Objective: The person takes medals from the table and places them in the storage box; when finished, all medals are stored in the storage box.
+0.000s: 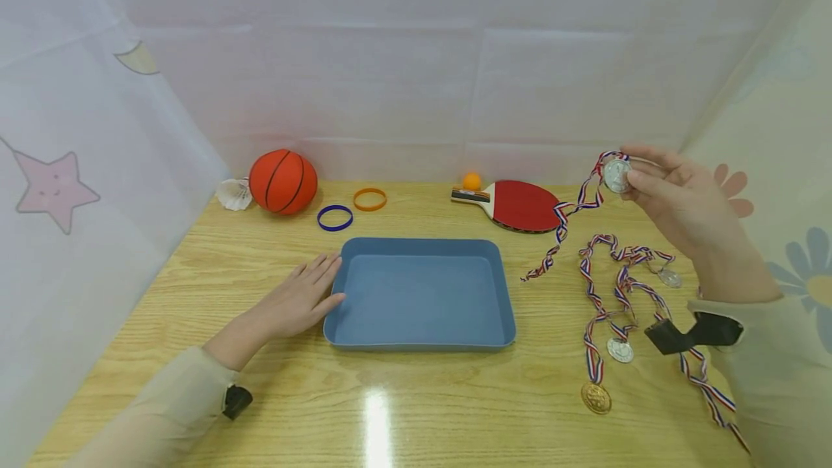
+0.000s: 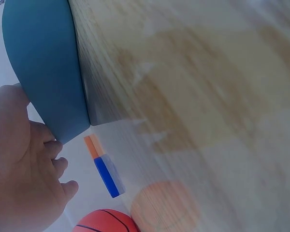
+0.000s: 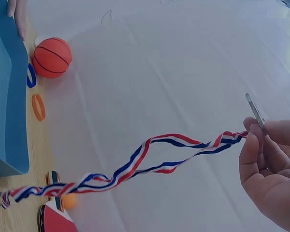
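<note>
My right hand (image 1: 676,197) pinches a silver medal (image 1: 616,175) between thumb and fingers, raised at the table's right side. Its striped red, white and blue ribbon (image 3: 130,166) hangs twisted from the hand down to the left. With fingers straight, my left hand (image 1: 302,298) rests against the left rim of a shallow blue tray (image 1: 416,347). On the table below my right hand lie more medals on tangled ribbons: a gold medal (image 1: 596,397), a silver medal (image 1: 620,349) and another silver one (image 1: 669,278).
Behind the tray lie a blue wristband (image 1: 335,227) and an orange wristband (image 1: 370,206). A small basketball (image 1: 283,182) stands at back left beside a white shuttlecock (image 1: 234,194). A red table tennis paddle (image 1: 525,206) and orange ball (image 1: 471,181) are at the back, near the white cloth wall (image 1: 390,92).
</note>
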A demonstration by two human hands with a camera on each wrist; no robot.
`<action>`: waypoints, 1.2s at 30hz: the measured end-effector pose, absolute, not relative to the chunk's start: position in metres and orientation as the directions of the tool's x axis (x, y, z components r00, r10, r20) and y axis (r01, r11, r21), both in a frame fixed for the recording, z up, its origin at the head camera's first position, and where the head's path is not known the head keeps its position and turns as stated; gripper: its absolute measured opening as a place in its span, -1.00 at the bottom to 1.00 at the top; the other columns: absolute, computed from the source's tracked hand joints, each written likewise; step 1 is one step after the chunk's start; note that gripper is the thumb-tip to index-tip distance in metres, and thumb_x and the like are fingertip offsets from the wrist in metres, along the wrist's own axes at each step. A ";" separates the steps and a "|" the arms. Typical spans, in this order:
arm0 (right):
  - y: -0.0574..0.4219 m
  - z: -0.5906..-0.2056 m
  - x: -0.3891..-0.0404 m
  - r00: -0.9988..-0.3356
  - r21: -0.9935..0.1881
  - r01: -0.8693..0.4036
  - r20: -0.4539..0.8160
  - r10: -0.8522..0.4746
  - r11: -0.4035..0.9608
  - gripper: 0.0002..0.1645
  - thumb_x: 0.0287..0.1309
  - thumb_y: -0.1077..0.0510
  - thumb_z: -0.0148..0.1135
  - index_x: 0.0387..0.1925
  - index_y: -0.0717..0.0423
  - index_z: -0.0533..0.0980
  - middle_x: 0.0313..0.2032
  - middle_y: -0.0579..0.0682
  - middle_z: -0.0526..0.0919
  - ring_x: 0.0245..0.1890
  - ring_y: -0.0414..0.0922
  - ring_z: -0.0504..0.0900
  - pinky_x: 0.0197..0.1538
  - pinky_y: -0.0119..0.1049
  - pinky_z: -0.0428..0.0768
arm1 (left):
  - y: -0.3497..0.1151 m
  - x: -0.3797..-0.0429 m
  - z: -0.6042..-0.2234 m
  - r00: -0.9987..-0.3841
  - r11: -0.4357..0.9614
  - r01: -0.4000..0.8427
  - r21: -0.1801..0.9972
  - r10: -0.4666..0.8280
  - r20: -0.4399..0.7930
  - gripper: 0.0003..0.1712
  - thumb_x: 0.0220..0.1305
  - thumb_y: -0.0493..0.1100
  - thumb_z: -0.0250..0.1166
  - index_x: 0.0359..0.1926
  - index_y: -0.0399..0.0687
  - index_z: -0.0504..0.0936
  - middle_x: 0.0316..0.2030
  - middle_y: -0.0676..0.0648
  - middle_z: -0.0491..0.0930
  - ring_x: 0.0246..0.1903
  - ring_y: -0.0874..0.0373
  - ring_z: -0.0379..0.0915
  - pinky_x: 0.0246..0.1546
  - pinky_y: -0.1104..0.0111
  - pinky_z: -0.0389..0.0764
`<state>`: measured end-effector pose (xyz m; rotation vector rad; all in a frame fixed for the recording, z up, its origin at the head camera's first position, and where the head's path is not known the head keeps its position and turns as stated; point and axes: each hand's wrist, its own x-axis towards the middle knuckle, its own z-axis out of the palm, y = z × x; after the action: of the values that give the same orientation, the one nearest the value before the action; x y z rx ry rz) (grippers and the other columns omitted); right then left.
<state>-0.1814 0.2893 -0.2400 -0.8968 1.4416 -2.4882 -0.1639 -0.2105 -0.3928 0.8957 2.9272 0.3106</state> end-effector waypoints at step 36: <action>0.130 -0.227 -0.185 -0.773 -0.962 -0.271 0.241 -0.587 -0.038 -0.58 0.18 0.41 0.08 0.09 0.25 0.41 -0.03 0.14 0.49 -0.26 -0.01 0.49 -0.20 -0.25 0.53 | -0.210 -0.171 -0.396 -0.819 0.800 0.557 0.224 0.574 -0.013 -0.20 0.41 0.16 -0.17 0.37 -0.38 -0.05 0.38 -0.28 -0.11 0.34 -0.18 -0.21 0.26 -0.06 -0.10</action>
<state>-0.1845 0.1300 -0.2274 -0.9175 1.9935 -1.8916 -0.1706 -0.2099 -0.3961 0.9144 2.9036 0.3233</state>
